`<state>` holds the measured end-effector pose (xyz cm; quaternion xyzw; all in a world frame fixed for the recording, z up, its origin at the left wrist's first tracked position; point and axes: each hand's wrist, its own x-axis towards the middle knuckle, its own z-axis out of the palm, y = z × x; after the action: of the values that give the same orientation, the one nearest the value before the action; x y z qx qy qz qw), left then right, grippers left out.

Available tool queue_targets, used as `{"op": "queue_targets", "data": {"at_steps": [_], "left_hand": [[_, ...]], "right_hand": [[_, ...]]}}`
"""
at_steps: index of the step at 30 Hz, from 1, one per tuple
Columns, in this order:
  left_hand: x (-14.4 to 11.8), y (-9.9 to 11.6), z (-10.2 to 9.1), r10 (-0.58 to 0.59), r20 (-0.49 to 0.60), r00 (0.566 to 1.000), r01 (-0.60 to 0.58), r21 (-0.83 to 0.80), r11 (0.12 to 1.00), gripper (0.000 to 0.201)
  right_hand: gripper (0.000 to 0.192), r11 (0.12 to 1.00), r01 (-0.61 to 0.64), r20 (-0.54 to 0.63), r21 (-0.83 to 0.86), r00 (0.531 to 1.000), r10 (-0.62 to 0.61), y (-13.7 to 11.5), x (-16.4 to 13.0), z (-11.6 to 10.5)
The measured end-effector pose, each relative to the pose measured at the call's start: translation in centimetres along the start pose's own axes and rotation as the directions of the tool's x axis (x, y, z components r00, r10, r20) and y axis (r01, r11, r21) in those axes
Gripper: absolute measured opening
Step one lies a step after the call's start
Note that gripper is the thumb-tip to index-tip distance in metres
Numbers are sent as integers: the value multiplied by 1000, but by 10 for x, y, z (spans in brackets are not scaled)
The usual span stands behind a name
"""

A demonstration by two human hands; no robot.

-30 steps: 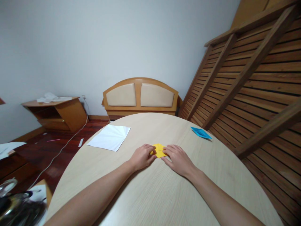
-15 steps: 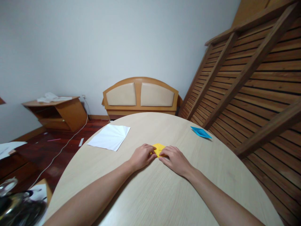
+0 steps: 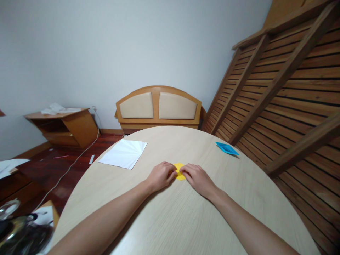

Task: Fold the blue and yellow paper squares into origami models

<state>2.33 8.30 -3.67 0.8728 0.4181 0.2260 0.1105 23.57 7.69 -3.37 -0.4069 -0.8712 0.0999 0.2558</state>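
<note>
A small folded yellow paper (image 3: 180,172) lies flat on the round pale wooden table (image 3: 186,219). My left hand (image 3: 160,176) presses on its left side with curled fingers. My right hand (image 3: 198,179) covers its right side, fingertips pinching the paper's edge near the middle. Most of the yellow paper is hidden under the two hands.
A folded white sheet (image 3: 124,153) lies at the table's far left. A blue folded paper (image 3: 226,148) rests near the far right edge. Slatted wooden panels (image 3: 287,88) lean at the right. A headboard (image 3: 158,106) and low cabinet (image 3: 63,127) stand by the wall.
My right hand has slid left over the yellow paper, so less of it shows. My left hand has barely moved.
</note>
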Motion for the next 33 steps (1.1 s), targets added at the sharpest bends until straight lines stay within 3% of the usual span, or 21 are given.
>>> {"op": "queue_targets", "data": {"at_steps": [11, 22, 27, 33], "left_hand": [[-1, -3, 5, -72, -91, 993, 72, -6, 997, 8], [-2, -8, 5, 174, -13, 985, -173, 55, 983, 24], [-2, -2, -1, 247, 27, 969, -248, 35, 968, 25], [-2, 1, -2, 277, 57, 959, -277, 5, 961, 31]], "right_hand": [[27, 1000, -6, 16, -21, 1000, 6, 5, -3, 0], [24, 997, 9, -10, -81, 1000, -10, 2, -2, -1], [45, 999, -34, -56, -30, 998, 33, 6, -4, 4], [54, 995, -104, -32, 0, 994, 104, 14, -6, 13]]}}
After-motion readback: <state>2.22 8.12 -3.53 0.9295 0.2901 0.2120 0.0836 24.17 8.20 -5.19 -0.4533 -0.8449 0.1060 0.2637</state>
